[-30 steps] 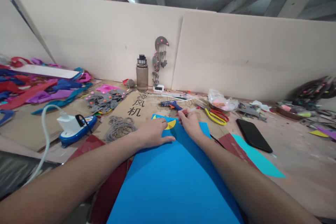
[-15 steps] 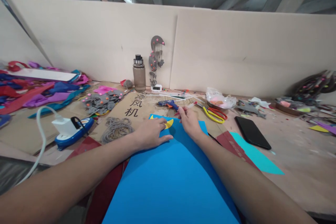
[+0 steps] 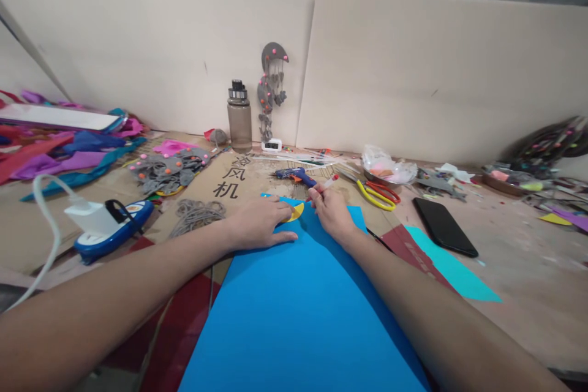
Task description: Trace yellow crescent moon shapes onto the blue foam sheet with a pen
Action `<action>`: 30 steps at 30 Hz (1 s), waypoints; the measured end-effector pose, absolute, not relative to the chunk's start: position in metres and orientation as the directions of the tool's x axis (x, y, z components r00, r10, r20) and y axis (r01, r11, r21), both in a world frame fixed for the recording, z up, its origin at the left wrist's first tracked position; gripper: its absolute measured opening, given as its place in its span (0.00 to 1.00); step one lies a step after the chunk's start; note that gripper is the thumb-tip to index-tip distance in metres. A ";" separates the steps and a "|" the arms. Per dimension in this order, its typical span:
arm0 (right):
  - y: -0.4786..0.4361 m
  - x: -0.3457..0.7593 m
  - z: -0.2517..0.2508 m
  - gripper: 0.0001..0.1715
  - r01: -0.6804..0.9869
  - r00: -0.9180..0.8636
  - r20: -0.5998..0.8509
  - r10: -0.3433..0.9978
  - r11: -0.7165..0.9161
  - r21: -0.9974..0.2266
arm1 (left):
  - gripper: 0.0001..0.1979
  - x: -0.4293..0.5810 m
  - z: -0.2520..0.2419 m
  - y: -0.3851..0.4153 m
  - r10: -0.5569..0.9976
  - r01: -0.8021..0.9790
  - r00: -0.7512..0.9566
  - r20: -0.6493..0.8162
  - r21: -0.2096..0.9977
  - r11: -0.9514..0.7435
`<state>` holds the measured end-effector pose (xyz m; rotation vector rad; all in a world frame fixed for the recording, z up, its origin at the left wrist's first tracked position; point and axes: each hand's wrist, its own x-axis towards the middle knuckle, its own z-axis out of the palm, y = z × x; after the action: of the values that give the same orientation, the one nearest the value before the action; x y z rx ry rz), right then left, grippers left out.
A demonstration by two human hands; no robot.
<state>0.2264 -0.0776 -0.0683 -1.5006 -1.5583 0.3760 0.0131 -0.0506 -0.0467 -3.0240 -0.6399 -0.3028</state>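
Left hand [image 3: 260,223] on the yellow shape [image 3: 296,212], right hand [image 3: 333,211] on the pen [image 3: 331,180]

The blue sheet [image 3: 298,312] lies between the two arms, and its near end runs out of view. The yellow shape is on it, close to its far edge. The left hand rests palm down there, with its fingers over part of the shape and its thumb out on the blue. It is not clenched. The right hand grasps the pen in its fingertips, by the sheet's far right corner. The pen's red end points up and to the right. I cannot tell if its other end touches the sheet.

Just past the sheet's far edge is a blue glue gun [image 3: 296,176]. Scissors [image 3: 362,191] with yellow handles lie to the right of it. Grey string [image 3: 197,215] sits in a heap near the left arm. The black phone [image 3: 444,226] lies on the right part of the table [image 3: 542,245], next to some teal paper [image 3: 463,269]. Near the table's far edge stand a bottle [image 3: 239,125] and a small white clock [image 3: 272,145].
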 end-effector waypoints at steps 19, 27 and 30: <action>-0.076 0.225 -0.068 0.14 0.777 0.085 0.397 0.914 0.189 -0.601 | 0.29 0.013 -0.045 -0.049 0.380 0.389 0.915 0.137 -0.043 -0.920; -0.076 0.224 -0.066 0.13 0.803 0.082 0.377 0.923 0.163 -0.573 | 0.29 0.013 -0.044 -0.051 0.370 0.381 0.920 0.130 -0.069 -0.922; -0.076 0.224 -0.066 0.12 0.809 0.073 0.378 0.923 0.167 -0.564 | 0.28 0.013 -0.044 -0.051 0.375 0.385 0.916 0.144 -0.051 -0.921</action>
<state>0.2242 -0.0757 -0.0658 -1.6542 -1.7470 0.2078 0.0127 -0.0512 -0.0436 -2.9977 -0.5952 -0.2012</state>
